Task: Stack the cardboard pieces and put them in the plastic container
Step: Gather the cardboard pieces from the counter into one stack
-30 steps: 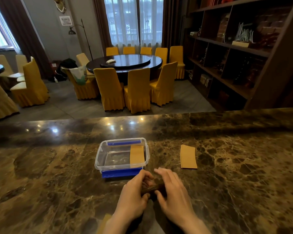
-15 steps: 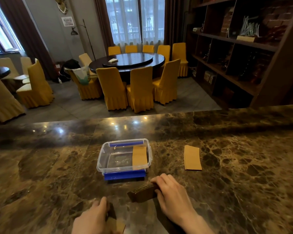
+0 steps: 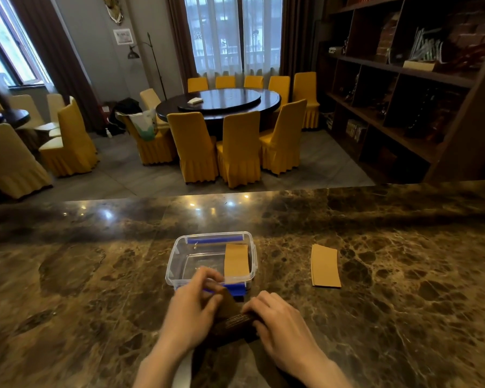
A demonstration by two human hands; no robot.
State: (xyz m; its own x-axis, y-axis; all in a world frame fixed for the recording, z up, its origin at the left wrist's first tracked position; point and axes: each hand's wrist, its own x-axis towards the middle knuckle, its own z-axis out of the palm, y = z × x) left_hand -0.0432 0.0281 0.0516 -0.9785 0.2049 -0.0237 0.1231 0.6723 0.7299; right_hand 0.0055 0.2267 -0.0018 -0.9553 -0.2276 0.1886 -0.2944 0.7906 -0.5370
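Observation:
A clear plastic container (image 3: 177,254) with blue clips sits on the marble counter, and one tan cardboard piece (image 3: 236,259) leans inside its right end. In front of it, my left hand (image 3: 192,309) and my right hand (image 3: 280,320) are shut together on a small stack of cardboard pieces (image 3: 234,323), seen edge-on and dark in shadow. The left hand's fingers hold the stack's far end near the container's front rim. Another tan cardboard piece (image 3: 325,266) lies flat on the counter to the right.
The brown marble counter (image 3: 95,289) runs the full width, its far edge dropping to a dining room with yellow chairs (image 3: 196,147) and a round table. Dark shelving (image 3: 403,93) stands at the right.
My left hand has come up from the near left edge and joined the right hand on the cardboard stack. The view has shifted slightly.

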